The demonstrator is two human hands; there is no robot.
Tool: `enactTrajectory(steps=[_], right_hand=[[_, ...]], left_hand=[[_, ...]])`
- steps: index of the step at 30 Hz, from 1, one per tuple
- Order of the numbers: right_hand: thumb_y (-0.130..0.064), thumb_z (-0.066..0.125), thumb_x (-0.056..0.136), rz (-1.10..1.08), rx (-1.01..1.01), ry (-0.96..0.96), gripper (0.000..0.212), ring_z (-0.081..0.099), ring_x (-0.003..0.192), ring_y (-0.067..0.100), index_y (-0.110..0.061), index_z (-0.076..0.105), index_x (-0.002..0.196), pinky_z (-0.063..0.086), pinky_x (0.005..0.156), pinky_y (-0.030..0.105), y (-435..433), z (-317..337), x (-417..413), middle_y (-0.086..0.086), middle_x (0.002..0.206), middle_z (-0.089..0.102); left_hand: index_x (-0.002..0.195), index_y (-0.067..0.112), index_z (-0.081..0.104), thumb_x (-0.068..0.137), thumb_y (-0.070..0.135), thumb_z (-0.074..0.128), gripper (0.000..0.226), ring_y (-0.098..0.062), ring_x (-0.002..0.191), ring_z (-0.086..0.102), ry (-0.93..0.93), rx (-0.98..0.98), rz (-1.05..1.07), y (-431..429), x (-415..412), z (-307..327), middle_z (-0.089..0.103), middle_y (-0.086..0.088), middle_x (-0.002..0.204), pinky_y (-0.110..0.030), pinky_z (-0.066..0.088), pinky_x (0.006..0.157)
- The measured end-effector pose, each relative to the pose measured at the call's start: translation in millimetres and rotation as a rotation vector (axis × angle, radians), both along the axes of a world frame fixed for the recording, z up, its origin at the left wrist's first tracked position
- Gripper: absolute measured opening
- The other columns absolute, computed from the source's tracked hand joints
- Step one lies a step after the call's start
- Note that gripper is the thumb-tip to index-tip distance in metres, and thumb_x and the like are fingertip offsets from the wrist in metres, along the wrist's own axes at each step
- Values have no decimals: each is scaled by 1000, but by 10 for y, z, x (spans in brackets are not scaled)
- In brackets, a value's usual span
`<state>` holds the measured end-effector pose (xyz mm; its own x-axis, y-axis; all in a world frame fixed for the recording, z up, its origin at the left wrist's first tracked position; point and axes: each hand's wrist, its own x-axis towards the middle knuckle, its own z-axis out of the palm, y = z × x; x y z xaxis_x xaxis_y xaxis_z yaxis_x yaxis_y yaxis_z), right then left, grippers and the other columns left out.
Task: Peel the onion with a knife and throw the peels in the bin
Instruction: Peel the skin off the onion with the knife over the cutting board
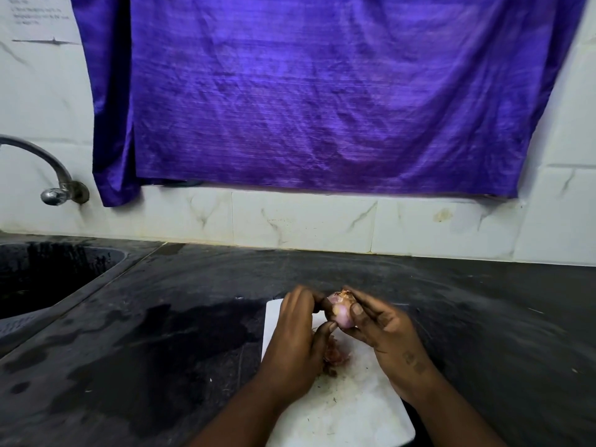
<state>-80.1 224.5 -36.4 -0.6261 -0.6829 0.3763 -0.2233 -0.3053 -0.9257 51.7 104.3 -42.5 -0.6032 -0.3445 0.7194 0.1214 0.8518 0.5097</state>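
Note:
A small pinkish onion [340,312], partly peeled, is held above the white cutting board [351,411]. My right hand [383,330] grips it from the right, fingers over its top and thumb on its front. My left hand [295,330] is curled like a fist right next to the onion, thumb tip pressed on its lower left side. A dark bit between those curled fingers and the onion looks like the knife [321,306]; its blade is hidden. Reddish onion peels [333,354] lie in a small heap on the board under my hands.
The board lies on a dark stone counter [483,317] with a wet patch [193,324] to its left. A sink [48,275] and a tap [54,175] are at the far left. A purple cloth [322,91] hangs on the tiled wall. No bin is in view.

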Motion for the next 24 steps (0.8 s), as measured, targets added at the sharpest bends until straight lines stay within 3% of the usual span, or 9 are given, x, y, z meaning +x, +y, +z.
enactTrajectory(steps=[4,13,17,24], right_hand=[[-22,64,89,1,-7,0,35,76,107,17,-23,68,123,61,82,26,6,1,0,-6,113,80],[-20,65,89,0,-12,-3,35,75,109,19,-23,68,124,61,83,27,-4,-13,-8,-4,116,79],[-19,66,90,-2,-29,-1,38,75,110,24,-18,68,128,62,87,33,-3,-17,-15,2,119,78],[-24,70,85,-18,-10,37,37,74,111,22,-28,70,122,61,93,36,-1,-19,-4,0,119,78]], left_hand=[[124,30,57,98,13,67,33,-6,118,50,-23,-2,-10,-5,2,14,51,19,122,-10,38,94],[107,24,55,99,8,62,19,-8,108,48,-24,-39,-26,6,2,4,48,13,113,-13,38,86],[124,28,57,101,17,65,27,-5,116,51,16,28,-44,17,9,24,52,17,122,-7,37,91],[98,27,64,93,9,73,20,-15,99,59,105,79,-56,-16,-3,48,57,11,106,-31,50,73]])
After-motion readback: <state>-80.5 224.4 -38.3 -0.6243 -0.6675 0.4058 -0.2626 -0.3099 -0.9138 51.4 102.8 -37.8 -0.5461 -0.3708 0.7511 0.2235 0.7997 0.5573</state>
